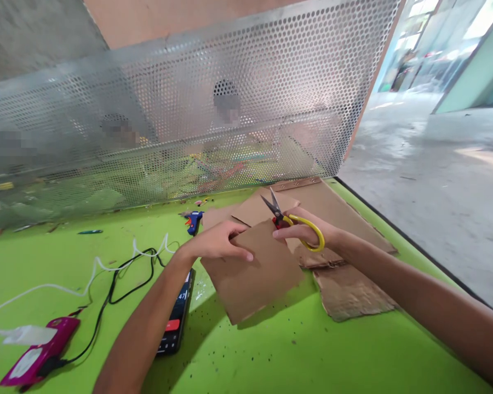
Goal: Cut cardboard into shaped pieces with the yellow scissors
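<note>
My left hand (224, 241) grips a squarish piece of brown cardboard (258, 279) by its upper left edge, with the thumb on top and the other fingers beneath. In my right hand (306, 227) is a pair of scissors (314, 230) with yellow handles and dark blades. The blades are parted and point up and away, above the far edge of the held piece. Fingertips of the right hand lie close to that piece's upper right edge; whether they touch it I cannot tell. Larger cardboard sheets (337, 213) lie behind and to the right.
A blue glue gun (194, 221) lies beyond my left hand. Left are a phone (176, 317), a pink power strip (45, 350) with a white charger and cables, and a pen (90, 232). A perforated metal screen (246, 109) stands along the far side, people behind it. A torn cardboard flap (353, 293) lies right.
</note>
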The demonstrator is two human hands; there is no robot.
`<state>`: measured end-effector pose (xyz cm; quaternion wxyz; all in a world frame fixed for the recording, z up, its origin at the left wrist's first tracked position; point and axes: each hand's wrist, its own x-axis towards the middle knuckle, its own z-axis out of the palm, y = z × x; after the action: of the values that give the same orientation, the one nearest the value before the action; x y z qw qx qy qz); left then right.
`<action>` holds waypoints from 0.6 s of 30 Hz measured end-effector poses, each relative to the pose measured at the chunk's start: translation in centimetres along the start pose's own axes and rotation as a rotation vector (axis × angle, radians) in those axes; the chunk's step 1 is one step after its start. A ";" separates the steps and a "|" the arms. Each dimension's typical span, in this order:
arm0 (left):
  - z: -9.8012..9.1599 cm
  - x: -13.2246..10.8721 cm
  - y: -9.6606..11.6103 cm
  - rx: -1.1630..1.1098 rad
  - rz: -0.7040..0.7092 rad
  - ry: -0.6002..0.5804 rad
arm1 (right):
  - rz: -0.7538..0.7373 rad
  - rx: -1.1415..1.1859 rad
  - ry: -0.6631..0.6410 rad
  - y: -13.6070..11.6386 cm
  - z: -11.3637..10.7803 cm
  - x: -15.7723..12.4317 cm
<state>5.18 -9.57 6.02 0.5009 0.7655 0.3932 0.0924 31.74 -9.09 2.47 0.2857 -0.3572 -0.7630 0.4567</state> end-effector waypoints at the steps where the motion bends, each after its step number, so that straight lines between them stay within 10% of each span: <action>1: -0.2 0.0 -0.1 0.049 0.012 0.035 | -0.007 -0.001 0.055 0.1 -0.1 0.1; 9: -2.7 -0.2 -1.6 -0.134 -0.032 0.483 | 0.078 0.397 0.571 1.9 -0.7 0.9; 18: -2.6 0.1 -1.6 -0.341 0.082 0.629 | 0.078 0.463 0.637 2.2 -0.6 1.2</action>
<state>3.06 -7.41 5.93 0.4717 0.6202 0.4761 0.4076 32.10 -7.16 0.86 0.5636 -0.4362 -0.4988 0.4933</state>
